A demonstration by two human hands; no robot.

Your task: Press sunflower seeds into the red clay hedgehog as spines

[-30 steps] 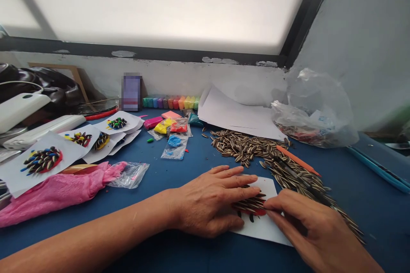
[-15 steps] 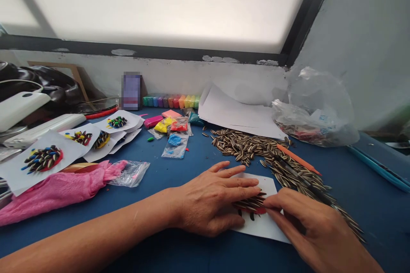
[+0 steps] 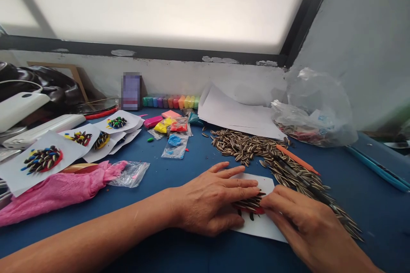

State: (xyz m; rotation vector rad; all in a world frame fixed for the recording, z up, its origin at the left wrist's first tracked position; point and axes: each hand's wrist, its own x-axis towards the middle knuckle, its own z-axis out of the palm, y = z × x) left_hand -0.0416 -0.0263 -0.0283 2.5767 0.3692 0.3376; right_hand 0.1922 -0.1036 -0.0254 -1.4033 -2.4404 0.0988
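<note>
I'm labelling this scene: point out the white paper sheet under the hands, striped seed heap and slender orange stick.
White paper sheet (image 3: 263, 228): head view, bare near part.
Striped seed heap (image 3: 249, 147): head view, far part.
Slender orange stick (image 3: 298, 160): head view, mid-length.

Two hands (image 3: 209, 204), one orange stick (image 3: 297, 160), one cloth (image 3: 64, 187)

We see a deep blue table (image 3: 185, 175), a white sheet (image 3: 265, 228) with a red patch (image 3: 258, 211), and sunflower seeds (image 3: 237, 145) striped dark and cream. The cloth (image 3: 60, 188) is pink, the slim stick (image 3: 297, 160) orange; the distant packets (image 3: 171, 102) seem to run green, purple, red, yellow.
</note>
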